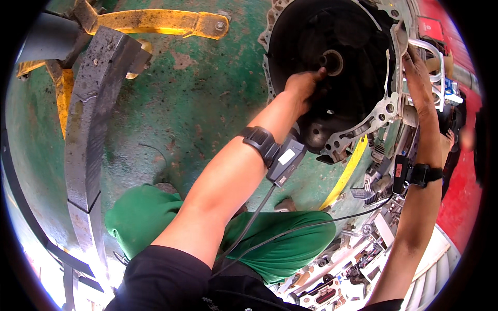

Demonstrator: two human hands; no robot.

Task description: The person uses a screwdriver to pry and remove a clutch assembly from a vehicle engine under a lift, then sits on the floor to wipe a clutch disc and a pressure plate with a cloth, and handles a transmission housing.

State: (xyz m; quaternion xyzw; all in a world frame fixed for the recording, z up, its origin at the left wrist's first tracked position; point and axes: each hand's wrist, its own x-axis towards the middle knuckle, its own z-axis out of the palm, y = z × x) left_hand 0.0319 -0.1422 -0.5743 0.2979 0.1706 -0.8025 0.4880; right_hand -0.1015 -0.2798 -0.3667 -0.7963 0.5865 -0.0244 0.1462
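A large metal bell housing (pixel 383 108), with a dark hollow inside and a bolt-holed rim, stands at the upper right. My left hand (pixel 305 89) reaches into the hollow with its fingers curled. Its thumb side is at the lower left edge of a round central collar (pixel 332 62); shadow hides the other fingers and anything in them. Along the housing's right outer side lies my right hand (pixel 418 75), its fingers bent against the rim and partly hidden. A black strapped device sits on each forearm, with a cable running from it.
At the left a dark steel beam (pixel 96 98) and a yellow metal arm (pixel 161 22) stand over the worn green floor (pixel 207 78). A yellow floor line (pixel 348 173) runs below the housing. Assorted metal parts (pixel 358 259) crowd the lower right, beside a red surface (pixel 464 181).
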